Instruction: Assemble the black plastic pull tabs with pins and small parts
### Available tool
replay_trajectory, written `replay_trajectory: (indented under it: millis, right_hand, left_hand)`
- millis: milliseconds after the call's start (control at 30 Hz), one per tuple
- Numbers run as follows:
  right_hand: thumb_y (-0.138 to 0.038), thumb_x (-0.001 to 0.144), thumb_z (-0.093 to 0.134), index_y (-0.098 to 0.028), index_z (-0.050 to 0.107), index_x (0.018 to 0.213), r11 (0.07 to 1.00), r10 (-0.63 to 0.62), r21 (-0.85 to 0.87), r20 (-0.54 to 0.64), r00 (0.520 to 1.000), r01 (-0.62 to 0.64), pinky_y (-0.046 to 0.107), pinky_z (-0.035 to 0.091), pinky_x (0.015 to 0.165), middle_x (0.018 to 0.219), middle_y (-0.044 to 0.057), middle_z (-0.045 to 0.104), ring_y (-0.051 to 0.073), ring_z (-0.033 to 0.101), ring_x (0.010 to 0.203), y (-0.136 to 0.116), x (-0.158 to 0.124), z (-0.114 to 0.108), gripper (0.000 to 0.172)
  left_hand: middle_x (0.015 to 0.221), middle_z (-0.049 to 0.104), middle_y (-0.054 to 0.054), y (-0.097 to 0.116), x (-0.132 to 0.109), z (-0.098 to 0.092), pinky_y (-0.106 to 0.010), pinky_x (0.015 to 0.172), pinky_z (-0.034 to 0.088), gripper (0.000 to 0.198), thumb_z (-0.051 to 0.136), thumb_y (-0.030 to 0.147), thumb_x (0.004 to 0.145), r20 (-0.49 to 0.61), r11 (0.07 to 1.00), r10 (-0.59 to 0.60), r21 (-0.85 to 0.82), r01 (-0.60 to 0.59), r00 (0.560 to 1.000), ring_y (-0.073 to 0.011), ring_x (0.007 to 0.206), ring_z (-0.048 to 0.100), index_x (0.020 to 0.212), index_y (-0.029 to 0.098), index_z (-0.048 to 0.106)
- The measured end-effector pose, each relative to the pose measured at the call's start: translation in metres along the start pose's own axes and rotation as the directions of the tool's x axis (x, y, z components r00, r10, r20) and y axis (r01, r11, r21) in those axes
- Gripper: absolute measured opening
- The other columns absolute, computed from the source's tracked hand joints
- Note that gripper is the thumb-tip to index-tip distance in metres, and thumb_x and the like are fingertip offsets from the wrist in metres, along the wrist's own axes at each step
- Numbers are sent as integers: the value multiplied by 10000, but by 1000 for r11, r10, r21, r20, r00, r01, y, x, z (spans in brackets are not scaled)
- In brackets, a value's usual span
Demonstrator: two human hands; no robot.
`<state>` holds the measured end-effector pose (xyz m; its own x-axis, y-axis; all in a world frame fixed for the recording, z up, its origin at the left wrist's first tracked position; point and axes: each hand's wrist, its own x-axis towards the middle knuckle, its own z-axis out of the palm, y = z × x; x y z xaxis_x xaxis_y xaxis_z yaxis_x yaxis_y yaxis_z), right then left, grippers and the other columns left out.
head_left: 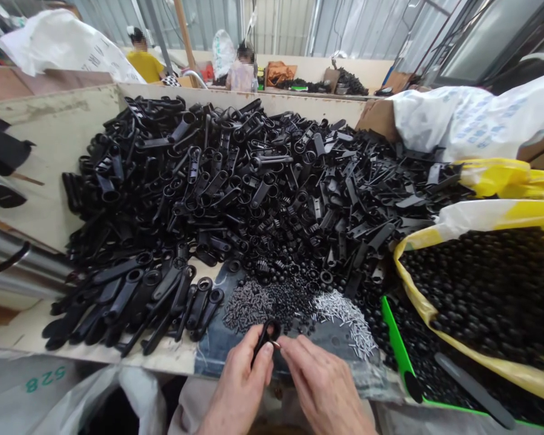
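Note:
My left hand [241, 379] grips a black plastic handle piece [259, 345] with a ring at its upper end. Close against that ring, the fingertips of my right hand [321, 376] are pinched together; a small shiny bit shows there, too small to name. Both hands are over the front edge of a blue denim cloth [217, 353]. Just beyond them on the cloth lie a heap of small grey pieces resembling springs [248, 305], a patch of tiny black pieces [290, 302] and a spread of silver pins [347, 320].
A big mound of black plastic parts [217, 175] fills the walled table. Ringed black handles [122, 302] lie at left, beside a metal cylinder [22, 260]. At right are a yellow-edged bag [417, 302] of black balls and a green-edged tray [396, 344]. Two people sit farther back.

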<state>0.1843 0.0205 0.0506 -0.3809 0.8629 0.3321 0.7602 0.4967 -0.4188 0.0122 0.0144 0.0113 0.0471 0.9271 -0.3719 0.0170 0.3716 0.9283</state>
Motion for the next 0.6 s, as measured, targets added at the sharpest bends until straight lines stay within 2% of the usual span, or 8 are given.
replay_trajectory:
  millis: [100,200,300,400,500,600]
  right_hand:
    - [-279,1135,192,-210,699,1038,999,-4,-39,-28,1000,2,232,529,547,813,55,761,161,730,589,-1,0,0,521]
    - [-264,1133,199,-221,694,1040,998,6,-57,-1,1000,-6,224,504,540,786,41,747,157,733,598,-1,-1,1,506]
    - [-206,1109,289,-230,676,1080,996,24,-90,35,999,-21,224,474,527,765,23,730,157,734,611,-2,-3,4,389]
    - [-106,1016,470,-229,646,1116,987,26,-158,51,998,-18,239,443,489,751,2,717,160,723,597,-4,-4,8,237]
    - [1,894,536,-191,621,1135,968,-10,-251,54,999,24,272,454,466,756,13,716,184,716,602,-9,-4,13,319]
    - [31,849,515,-164,616,1134,936,-35,-348,62,997,55,304,477,448,760,42,713,214,697,587,-15,-1,15,360]
  left_hand:
    - [652,573,23,-1,-1,1,-267,602,436,533,637,604,890,-42,1000,-24,-16,23,999,-156,615,509,1193,171,702]
    - [690,600,9,-1,-3,3,-268,602,445,530,644,602,883,-76,1000,-21,-13,20,997,-156,619,512,1186,171,702]
    - [663,596,12,3,-3,4,-268,588,443,491,639,593,886,-74,1000,-1,10,2,997,-156,601,505,1126,172,714]
    - [638,599,12,11,-2,6,-269,566,433,436,651,564,880,-82,999,11,53,-7,997,-166,587,520,1070,177,718]
    - [705,673,-26,19,-1,9,-292,613,477,363,670,519,860,-128,994,36,110,-22,991,-212,668,615,1011,193,718]
    - [819,752,-73,26,-1,11,-344,751,521,277,621,468,874,-142,978,70,203,-40,987,-269,804,693,947,215,705]
